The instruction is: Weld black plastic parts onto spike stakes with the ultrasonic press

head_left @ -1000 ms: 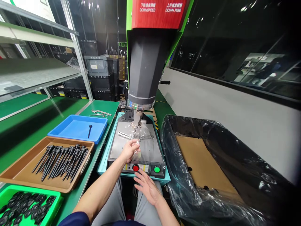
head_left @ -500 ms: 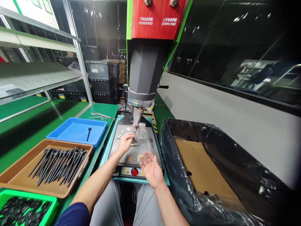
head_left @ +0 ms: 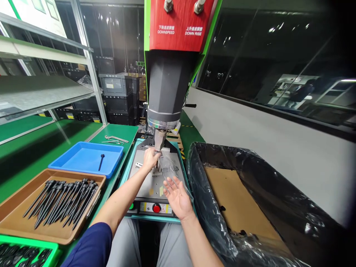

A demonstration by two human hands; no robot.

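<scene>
My left hand [head_left: 150, 159] reaches to the middle of the machine plate [head_left: 141, 189], just below the metal horn [head_left: 159, 139]. Its fingers are closed together at the fixture; what they grip is too small and partly hidden. Clear plastic film [head_left: 167, 163] lies crumpled beside these fingertips and stretches toward my right hand [head_left: 179, 199]. That hand hovers palm up over the plate's front right, fingers apart, nothing visible in it. A red button [head_left: 156, 208] sits on the machine's front panel, between my forearms.
To the left stand a blue tray [head_left: 75, 157] with one black long-stemmed part [head_left: 101, 162], a brown tray [head_left: 16, 193] of several such parts, and a green tray [head_left: 55, 252] of black pieces. A plastic-lined bin [head_left: 203, 193] stands right. The press head [head_left: 167, 85] hangs overhead.
My left hand has moved slightly farther in and up, closer under the horn. My right hand stays palm up in nearly the same place. The view has shifted a little.
</scene>
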